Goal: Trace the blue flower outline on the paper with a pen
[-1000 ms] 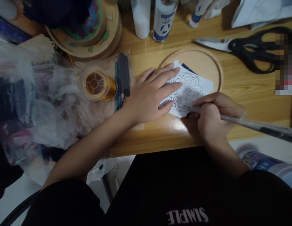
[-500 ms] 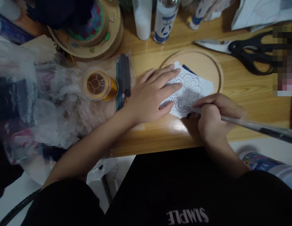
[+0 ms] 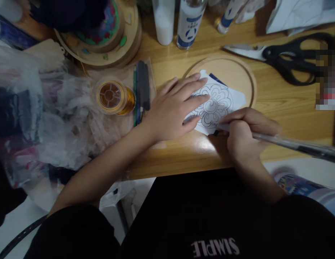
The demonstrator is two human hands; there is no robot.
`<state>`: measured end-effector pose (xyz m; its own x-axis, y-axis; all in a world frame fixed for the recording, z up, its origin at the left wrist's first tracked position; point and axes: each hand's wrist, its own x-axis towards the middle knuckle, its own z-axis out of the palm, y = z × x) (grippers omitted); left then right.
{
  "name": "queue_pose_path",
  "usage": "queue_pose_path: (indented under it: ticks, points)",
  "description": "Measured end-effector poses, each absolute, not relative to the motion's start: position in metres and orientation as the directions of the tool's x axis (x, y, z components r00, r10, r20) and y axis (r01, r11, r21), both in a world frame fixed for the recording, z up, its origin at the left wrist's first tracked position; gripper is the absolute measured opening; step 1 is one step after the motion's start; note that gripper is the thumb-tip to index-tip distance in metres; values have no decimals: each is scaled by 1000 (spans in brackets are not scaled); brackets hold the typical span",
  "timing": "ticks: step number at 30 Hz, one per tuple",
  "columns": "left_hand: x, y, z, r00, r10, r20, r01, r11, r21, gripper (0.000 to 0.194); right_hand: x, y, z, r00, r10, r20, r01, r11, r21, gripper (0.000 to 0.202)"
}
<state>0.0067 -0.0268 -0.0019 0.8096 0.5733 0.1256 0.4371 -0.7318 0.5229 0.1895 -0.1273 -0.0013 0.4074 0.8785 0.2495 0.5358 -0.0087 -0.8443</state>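
Note:
A white paper (image 3: 212, 104) with a flower pattern in black lines lies over a dark blue sheet (image 3: 218, 79) on a round wooden tray (image 3: 234, 68). My left hand (image 3: 178, 108) rests flat, fingers spread, on the paper's left side. In my right hand (image 3: 245, 133) a pen (image 3: 288, 142) is gripped, its tip at the lower edge of the flower pattern. The pen's long barrel slants off to the right. My right fingers hide part of the paper's lower right side.
Black-handled scissors (image 3: 277, 54) lie at the right. A spool of golden thread (image 3: 113, 97) and several pens (image 3: 141, 84) sit left of my hand, beside crumpled plastic bags (image 3: 67, 118). Bottles (image 3: 189, 25) stand at the back near a round wooden piece (image 3: 132, 39).
Almost nothing differs. My right hand and the pen have shifted very slightly; my left hand stays in place on the paper.

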Motion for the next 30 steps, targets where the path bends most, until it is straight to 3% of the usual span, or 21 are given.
queue_pose_path:
  ticks: [11, 30]
  points:
    - [8, -27, 2, 805, 584, 107, 442, -710, 548, 45, 188, -126, 4, 444, 863, 240, 585, -76, -808, 24]
    - [8, -27, 2, 812, 574, 108, 444, -727, 524, 46, 189, -122, 5, 421, 855, 304, 552, 25, -833, 25]
